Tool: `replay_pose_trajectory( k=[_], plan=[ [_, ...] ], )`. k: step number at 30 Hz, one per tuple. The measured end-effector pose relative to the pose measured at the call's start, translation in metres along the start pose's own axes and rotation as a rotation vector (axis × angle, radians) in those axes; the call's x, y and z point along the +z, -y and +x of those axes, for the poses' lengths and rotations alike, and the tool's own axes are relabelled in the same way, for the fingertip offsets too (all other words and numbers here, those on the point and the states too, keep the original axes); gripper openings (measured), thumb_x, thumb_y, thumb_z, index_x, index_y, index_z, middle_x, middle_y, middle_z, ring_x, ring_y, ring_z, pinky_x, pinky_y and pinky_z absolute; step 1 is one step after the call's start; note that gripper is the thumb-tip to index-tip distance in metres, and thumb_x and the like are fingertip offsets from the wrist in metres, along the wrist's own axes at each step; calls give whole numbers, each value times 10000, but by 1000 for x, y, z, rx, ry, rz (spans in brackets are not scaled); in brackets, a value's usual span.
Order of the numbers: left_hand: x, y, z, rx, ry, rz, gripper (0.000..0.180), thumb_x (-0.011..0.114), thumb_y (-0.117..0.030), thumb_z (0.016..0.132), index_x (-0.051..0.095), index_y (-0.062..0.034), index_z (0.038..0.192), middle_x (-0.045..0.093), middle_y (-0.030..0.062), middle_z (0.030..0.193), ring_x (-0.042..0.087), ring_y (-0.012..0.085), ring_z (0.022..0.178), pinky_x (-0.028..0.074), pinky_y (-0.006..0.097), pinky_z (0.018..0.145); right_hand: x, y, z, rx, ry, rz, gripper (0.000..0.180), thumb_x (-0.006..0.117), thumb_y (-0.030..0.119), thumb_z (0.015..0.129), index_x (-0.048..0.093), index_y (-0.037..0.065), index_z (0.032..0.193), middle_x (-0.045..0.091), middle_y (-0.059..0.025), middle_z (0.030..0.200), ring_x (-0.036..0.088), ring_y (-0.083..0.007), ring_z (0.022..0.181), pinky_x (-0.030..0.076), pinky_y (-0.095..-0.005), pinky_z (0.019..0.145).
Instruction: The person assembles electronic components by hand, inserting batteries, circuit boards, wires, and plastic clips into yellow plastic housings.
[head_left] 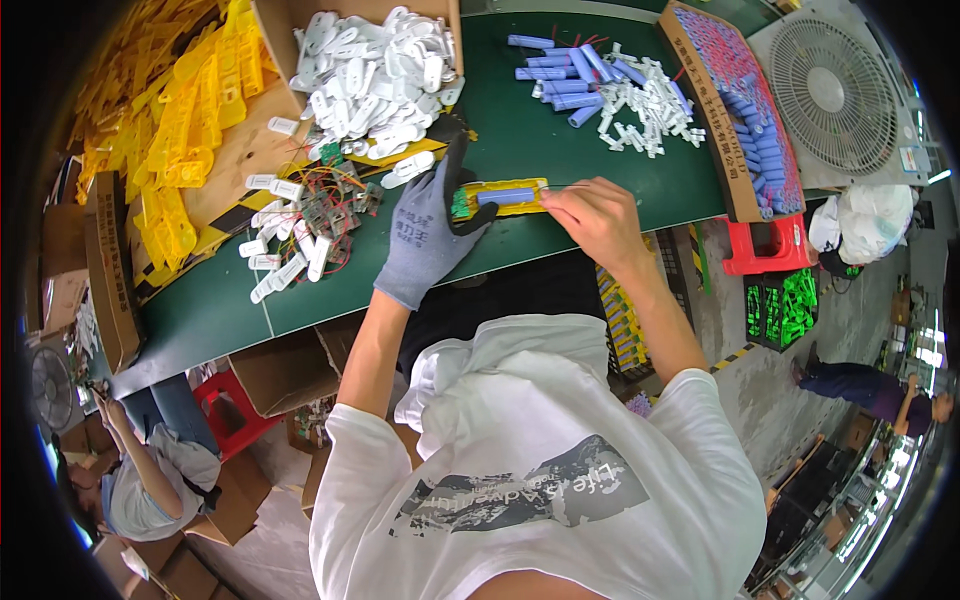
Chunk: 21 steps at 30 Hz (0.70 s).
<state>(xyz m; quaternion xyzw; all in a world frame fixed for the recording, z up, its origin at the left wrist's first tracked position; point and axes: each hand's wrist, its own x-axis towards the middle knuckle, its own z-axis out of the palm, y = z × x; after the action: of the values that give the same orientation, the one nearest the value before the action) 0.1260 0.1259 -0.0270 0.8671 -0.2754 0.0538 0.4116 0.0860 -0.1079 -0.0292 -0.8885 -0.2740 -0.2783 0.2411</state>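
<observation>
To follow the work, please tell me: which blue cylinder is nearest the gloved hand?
The blue cylinder in the yellow case, between left hand and right hand; those in the loose pile and cardboard box lie farther away.

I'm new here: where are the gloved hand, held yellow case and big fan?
Gloved left hand (428, 232): head view, back of glove.
Held yellow case (520, 209): head view, near side.
Big fan (828, 91): head view, central hub.

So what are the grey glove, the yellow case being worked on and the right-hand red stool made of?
Glove: probably knitted cloth, matt grey, since it hugs the hand; its darker parts may be rubbery.
Case: likely plastic, slightly shiny, as its bright walls look thin and moulded.
Stool: probably plastic, smooth; its even red looks moulded.
</observation>
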Motion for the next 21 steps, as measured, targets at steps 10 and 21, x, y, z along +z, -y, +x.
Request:
replay_pose_trajectory(
  k=[10,21],
  plan=[
    [-3,3,1,5,30,-2,832,751,-234,741,326,-44,1431,633,121,979,593,308,900,462,399,835,-16,3,12,-46,331,-71,109,708,160,782,640,94,835,654,-22,714,638,-181,697,477,-318,675],
    [-42,16,-65,50,-129,332,753,766,-219,705,430,-6,1343,484,199,1305,446,389,1198,346,480,1025,-6,-20,19,194,259,213,251,799,108,668,602,41,808,639,-68,1002,600,-228,856,509,-338,748]
  ],
)
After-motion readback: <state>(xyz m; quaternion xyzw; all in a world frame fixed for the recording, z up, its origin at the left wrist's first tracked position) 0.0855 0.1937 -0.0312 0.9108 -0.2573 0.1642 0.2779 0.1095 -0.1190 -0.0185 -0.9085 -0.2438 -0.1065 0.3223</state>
